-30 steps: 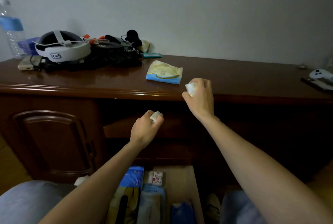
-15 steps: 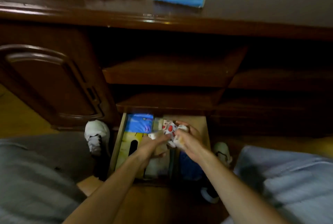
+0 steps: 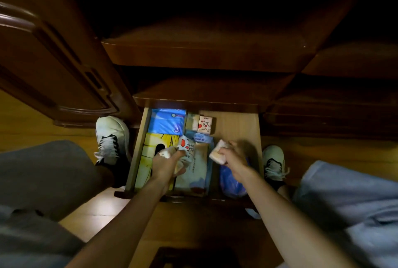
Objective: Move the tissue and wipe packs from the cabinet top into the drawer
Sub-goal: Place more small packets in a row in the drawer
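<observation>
Both of my hands are down in the open wooden drawer point(image 3: 237, 125). My left hand point(image 3: 167, 163) grips a small white tissue pack with red marks point(image 3: 187, 146) and another small pack beside it. My right hand point(image 3: 233, 157) is closed on a small white and pink tissue pack point(image 3: 218, 153), held above the drawer's right half. Inside the drawer lie a blue pack point(image 3: 167, 121), a yellow tissue box point(image 3: 150, 155), a pale wipe pack point(image 3: 197, 173), a small cartoon pack point(image 3: 205, 125) and a blue bag point(image 3: 230, 181). The cabinet top is out of view.
Dark shelves point(image 3: 202, 54) of the cabinet overhang the drawer. A cabinet door point(image 3: 53, 52) stands at the left. My two white shoes point(image 3: 111, 138) point(image 3: 274, 163) rest on the wooden floor on either side of the drawer, with my knees at both lower corners.
My view has tipped down from the cabinet top to the drawer. Both hands came down with their small packs into the drawer and have moved slightly apart.
</observation>
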Available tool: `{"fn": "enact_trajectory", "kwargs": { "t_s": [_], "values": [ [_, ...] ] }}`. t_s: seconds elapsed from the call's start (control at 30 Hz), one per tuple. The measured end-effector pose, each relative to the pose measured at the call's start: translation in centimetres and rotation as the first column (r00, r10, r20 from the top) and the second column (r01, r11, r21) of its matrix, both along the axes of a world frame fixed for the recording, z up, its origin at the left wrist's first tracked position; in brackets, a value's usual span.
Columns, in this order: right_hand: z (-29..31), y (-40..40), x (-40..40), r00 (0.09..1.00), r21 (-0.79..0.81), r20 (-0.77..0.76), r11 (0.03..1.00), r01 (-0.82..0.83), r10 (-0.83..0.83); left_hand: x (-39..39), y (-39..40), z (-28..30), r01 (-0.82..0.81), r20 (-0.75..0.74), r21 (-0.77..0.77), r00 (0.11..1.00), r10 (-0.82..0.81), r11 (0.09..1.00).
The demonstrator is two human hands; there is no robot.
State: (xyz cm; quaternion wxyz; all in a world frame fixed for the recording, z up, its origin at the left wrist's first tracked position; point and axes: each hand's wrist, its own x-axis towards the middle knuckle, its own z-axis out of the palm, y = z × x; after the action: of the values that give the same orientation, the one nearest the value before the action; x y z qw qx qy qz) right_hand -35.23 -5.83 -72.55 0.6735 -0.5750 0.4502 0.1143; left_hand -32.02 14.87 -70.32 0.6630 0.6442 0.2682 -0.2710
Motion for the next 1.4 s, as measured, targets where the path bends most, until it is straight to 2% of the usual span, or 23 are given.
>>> {"fn": "enact_trajectory", "kwargs": {
  "t_s": [0.07,0.13,0.17,0.27,0.43,0.5,0.53,0.6,0.83,1.03,1.1,1.2,1.23,1.3,1.37,1.4],
  "values": [
    [-0.1,-1.1,1.7,1.000,-0.154,-0.004,0.988,-0.022,0.022,0.2,-0.3,-0.3,0.015,0.008,0.011,1.000,-0.015,1.000],
    [-0.4,-2.1,3.5,0.998,-0.352,-0.022,0.934,-0.061,0.057,0.3,-0.5,-0.4,0.039,0.018,0.029,0.999,-0.039,0.999],
    [-0.9,-2.7,4.5,0.997,-0.400,-0.020,0.914,-0.071,0.069,0.3,-0.5,-0.5,0.044,0.019,0.038,0.999,-0.044,0.998],
    [-2.2,-3.8,7.3,0.994,-0.366,-0.025,0.924,-0.108,0.106,0.5,-0.5,-0.9,0.044,0.015,0.048,0.999,-0.045,0.998],
    [-4.6,-4.0,8.2,0.963,-0.288,-0.067,0.919,-0.268,0.260,1.2,-1.0,-1.5,0.039,0.019,0.075,0.999,-0.040,0.996],
    [-5.5,-3.8,8.2,0.954,-0.407,-0.131,0.863,-0.301,0.271,1.5,-1.4,-1.7,0.043,0.020,0.074,0.999,-0.045,0.996],
    [-5.9,-3.8,8.3,0.955,-0.484,-0.156,0.824,-0.296,0.251,1.5,-1.6,-1.7,0.043,0.020,0.059,0.999,-0.044,0.997],
    [-6.3,-3.6,8.6,0.974,-0.537,-0.141,0.812,-0.227,0.179,1.6,-2.0,-1.8,0.035,0.021,0.035,0.999,-0.036,0.999],
    [-7.1,-3.2,10.3,0.992,-0.440,-0.047,0.890,-0.122,0.113,1.5,-2.1,-1.5,0.030,0.028,0.043,0.999,-0.031,0.999],
    [-6.1,-3.0,9.9,0.985,-0.396,-0.023,0.903,-0.169,0.174,1.7,-2.8,-0.4,0.006,0.012,0.053,1.000,-0.006,0.999],
    [-5.3,-2.7,9.4,0.979,-0.453,-0.033,0.870,-0.194,0.200,1.8,-3.4,-0.2,0.022,0.016,0.061,1.000,-0.023,0.998],
    [-3.5,-1.9,8.0,0.991,-0.559,0.032,0.824,-0.091,0.131,2.0,-4.7,0.0,-0.014,0.003,0.046,1.000,0.014,0.999],
    [-3.0,-1.5,7.5,0.991,-0.511,0.072,0.858,-0.063,0.116,2.1,-5.1,0.0,-0.028,-0.001,0.036,1.000,0.028,0.999],
    [-2.0,-0.6,6.4,0.979,-0.231,0.104,0.962,-0.145,0.173,2.2,-5.8,0.0,-0.028,0.001,0.008,1.000,0.028,1.000],
    [-1.2,-0.2,5.2,0.941,-0.002,0.075,0.944,-0.330,0.330,2.2,-6.3,0.0,0.002,0.023,0.000,1.000,-0.002,1.000],
    [-1.3,-0.3,4.7,0.925,0.029,0.076,0.926,-0.376,0.373,2.2,-6.5,-0.1,0.029,0.039,0.002,0.999,-0.029,1.000]
  ]
}}
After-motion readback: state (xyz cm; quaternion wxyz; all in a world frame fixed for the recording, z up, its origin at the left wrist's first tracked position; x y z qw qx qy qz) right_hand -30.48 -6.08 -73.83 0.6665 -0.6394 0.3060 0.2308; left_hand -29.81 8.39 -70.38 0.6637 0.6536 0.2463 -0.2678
